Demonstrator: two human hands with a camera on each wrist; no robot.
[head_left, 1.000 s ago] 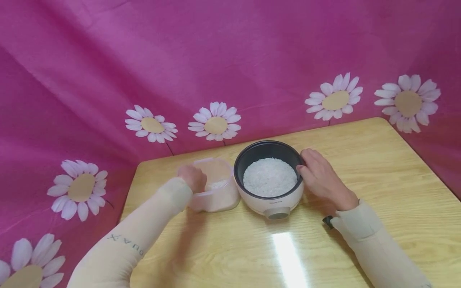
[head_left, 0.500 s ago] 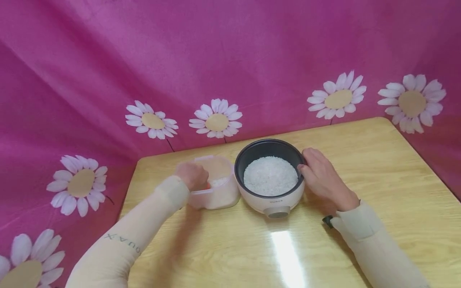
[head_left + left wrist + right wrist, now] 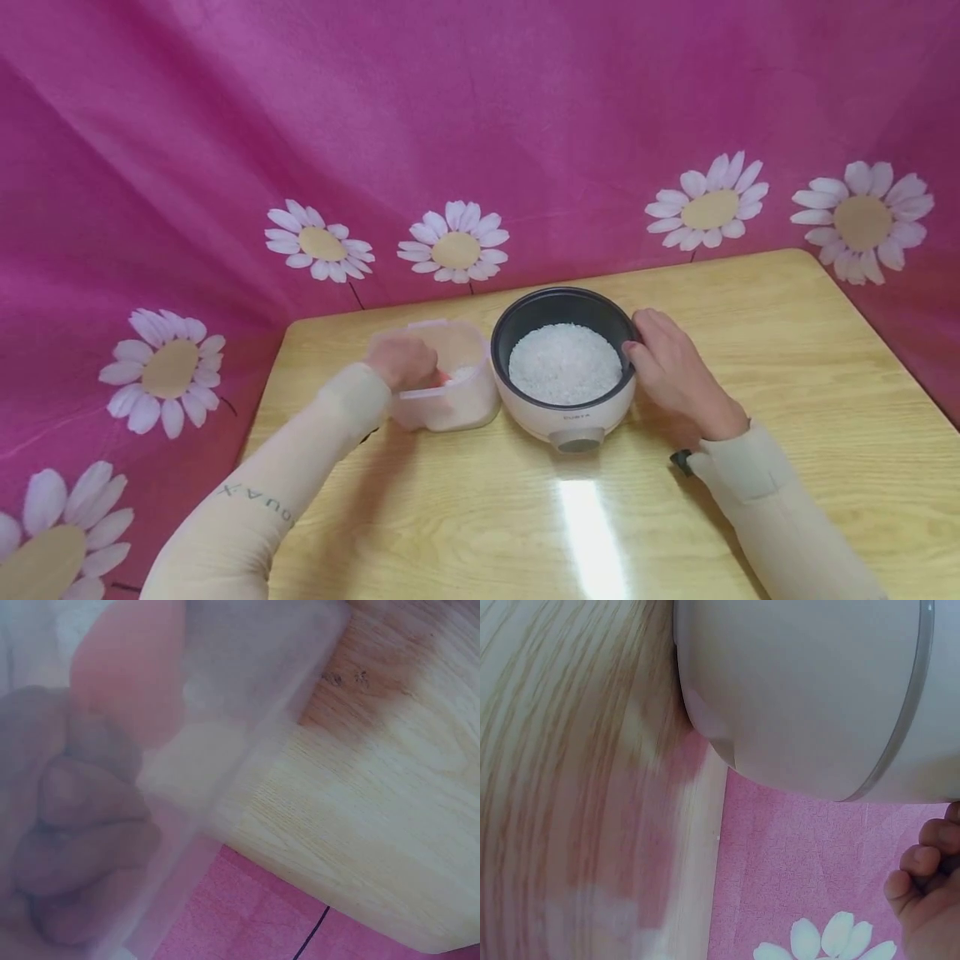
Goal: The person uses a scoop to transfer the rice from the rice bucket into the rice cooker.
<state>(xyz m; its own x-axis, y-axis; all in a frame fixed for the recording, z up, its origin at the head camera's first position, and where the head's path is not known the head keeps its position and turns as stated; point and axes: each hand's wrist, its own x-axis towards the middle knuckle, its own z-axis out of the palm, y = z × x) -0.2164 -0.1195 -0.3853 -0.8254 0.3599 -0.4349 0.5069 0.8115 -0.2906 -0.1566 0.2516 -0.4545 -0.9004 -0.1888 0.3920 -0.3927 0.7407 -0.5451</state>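
My left hand (image 3: 405, 360) is down inside a translucent pinkish plastic box (image 3: 446, 414), gripping a red scoop (image 3: 439, 379). Seen through the box wall in the left wrist view, the curled fingers (image 3: 86, 855) lie below the rounded red end. White rice (image 3: 463, 374) shows in the box beside the scoop. Right of the box, very close to it, stands a small white electric cooker (image 3: 525, 419) with a dark inner pot, holding a mound of rice (image 3: 564, 364). My right hand (image 3: 667, 362) holds the cooker's right rim, thumb at the near side; its grip is partly hidden.
Both vessels stand on a light wooden table (image 3: 465, 525). A magenta cloth (image 3: 562, 125) printed with white daisies hangs behind and to the left of it. A grey dial (image 3: 577, 441) sits on the cooker's front.
My left hand has shifted slightly within the box and more of the red scoop now shows beside its fingers. The right hand keeps its place on the cooker rim.
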